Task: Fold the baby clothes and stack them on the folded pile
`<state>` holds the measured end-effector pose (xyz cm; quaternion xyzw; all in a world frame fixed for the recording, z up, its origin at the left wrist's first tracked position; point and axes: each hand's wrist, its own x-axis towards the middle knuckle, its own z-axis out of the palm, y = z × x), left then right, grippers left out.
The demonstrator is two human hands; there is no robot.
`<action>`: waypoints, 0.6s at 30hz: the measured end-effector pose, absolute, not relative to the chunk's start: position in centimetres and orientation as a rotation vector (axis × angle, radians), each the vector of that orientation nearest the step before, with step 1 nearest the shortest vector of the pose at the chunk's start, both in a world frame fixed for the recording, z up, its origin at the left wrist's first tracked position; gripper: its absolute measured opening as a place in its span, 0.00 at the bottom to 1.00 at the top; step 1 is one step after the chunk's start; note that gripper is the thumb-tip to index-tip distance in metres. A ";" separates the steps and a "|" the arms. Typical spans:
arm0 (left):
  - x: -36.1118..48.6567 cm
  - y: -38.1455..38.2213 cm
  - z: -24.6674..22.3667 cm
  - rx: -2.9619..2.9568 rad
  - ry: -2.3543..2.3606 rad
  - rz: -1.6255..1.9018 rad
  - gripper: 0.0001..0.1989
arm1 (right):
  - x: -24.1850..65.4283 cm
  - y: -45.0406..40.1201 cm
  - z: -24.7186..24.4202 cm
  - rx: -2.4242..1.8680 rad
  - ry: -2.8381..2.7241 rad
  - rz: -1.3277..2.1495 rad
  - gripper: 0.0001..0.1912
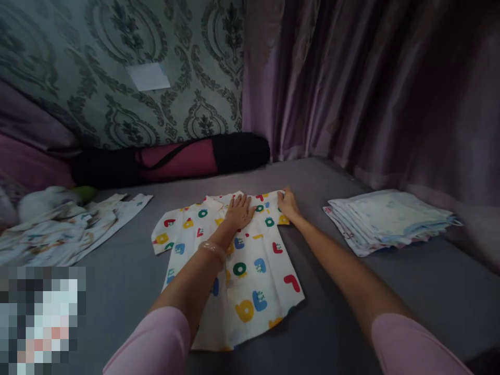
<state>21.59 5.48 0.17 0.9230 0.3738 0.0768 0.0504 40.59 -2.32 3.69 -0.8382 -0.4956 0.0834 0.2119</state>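
Note:
A white short-sleeved shirt printed with colourful letters lies spread flat on the grey bed sheet, its collar at the far end. My left hand rests flat on its upper chest just below the collar, fingers stretched out. At the shirt's right sleeve, my right hand has its fingers closed on the sleeve's outer edge. A bracelet circles my left wrist.
To the right sits a stack of folded cloths. Rumpled light clothes and a plush toy lie at left. A long black and maroon bag runs along the wall; purple curtains hang at the right.

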 end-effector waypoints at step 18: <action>20.3 6.1 4.0 2.580 0.995 0.269 0.32 | 35.7 -1.8 3.8 -2.216 -2.038 -0.319 0.25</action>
